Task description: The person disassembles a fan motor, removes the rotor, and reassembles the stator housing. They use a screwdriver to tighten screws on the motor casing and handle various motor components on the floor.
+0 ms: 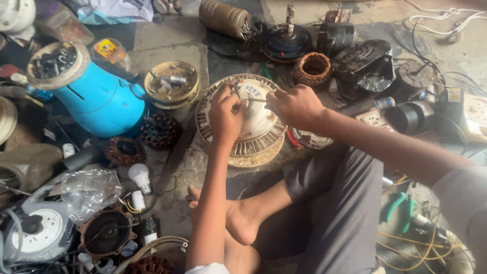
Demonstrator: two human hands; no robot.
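Your left hand (225, 117) rests curled on the near-left top of the round fan motor housing (253, 142), its fingers pinching something small I cannot make out. Your right hand (296, 106) is clenched around a thin tool (255, 100) whose shaft runs roughly left to right, tip pointing left toward your left hand's fingers. The housing lies flat on the floor (167, 45), round face upward, just beyond your crossed feet. A blue canister (101, 101) lies to its left, a copper-wound stator (313, 67) just beyond it on the far right.
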